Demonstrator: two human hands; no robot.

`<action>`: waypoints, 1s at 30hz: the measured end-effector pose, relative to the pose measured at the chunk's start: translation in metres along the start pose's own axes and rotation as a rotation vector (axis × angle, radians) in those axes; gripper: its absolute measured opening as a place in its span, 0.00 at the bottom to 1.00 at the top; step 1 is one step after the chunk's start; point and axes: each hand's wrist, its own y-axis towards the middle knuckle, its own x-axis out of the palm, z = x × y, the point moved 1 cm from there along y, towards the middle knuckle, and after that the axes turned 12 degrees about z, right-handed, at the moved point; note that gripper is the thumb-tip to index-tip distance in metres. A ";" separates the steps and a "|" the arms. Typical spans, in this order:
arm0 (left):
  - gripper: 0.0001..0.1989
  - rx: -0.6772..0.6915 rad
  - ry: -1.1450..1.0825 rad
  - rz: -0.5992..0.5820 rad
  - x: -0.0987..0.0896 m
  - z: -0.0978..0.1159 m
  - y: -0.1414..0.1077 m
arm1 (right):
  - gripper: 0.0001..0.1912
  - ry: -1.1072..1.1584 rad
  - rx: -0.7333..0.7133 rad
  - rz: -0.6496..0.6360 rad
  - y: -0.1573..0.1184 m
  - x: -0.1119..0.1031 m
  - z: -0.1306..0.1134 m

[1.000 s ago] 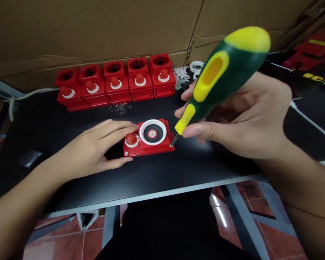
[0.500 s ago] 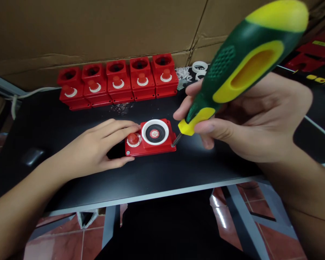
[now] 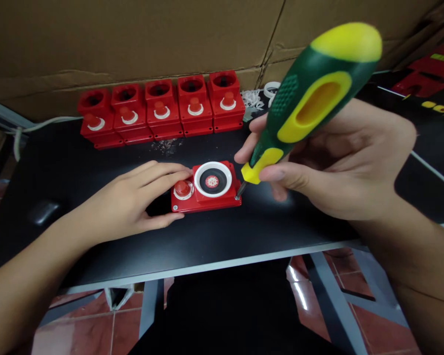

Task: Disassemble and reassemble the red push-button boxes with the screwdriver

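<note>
- Unit (image 3: 207, 203): laid flat on the table (image 3: 207, 251), just at the fingertips of the left hand (image 3: 128, 199); its end is gripped between thumb and fingers.
- Screwdriver (image 3: 286, 134): held tilted in the right hand (image 3: 358, 165), fingers closed around the handle.
- Contact: the tip is set at the corner screw (image 3: 237, 197), left of the right hand; turning is judged possible, but full seating cannot be confirmed.
- Boxes (image 3: 165, 131): noted in a row beyond the left hand.
</note>
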 end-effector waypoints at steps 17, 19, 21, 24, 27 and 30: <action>0.27 0.058 0.029 0.010 0.000 0.000 0.001 | 0.23 0.024 0.012 0.014 -0.001 0.002 -0.002; 0.28 0.050 0.021 0.011 0.000 0.000 0.001 | 0.23 0.029 0.023 0.003 -0.001 0.002 -0.003; 0.29 0.036 0.005 0.008 0.000 0.000 0.001 | 0.23 0.041 0.022 -0.007 -0.002 0.003 -0.004; 0.29 0.016 -0.005 -0.001 0.001 -0.002 0.000 | 0.23 0.038 0.018 -0.024 -0.003 0.002 -0.005; 0.29 0.016 0.002 -0.009 0.001 -0.003 0.000 | 0.23 -0.023 0.043 -0.015 -0.004 -0.001 -0.007; 0.29 0.011 0.012 -0.017 0.000 -0.003 0.000 | 0.23 -0.051 0.033 0.013 -0.004 -0.003 -0.011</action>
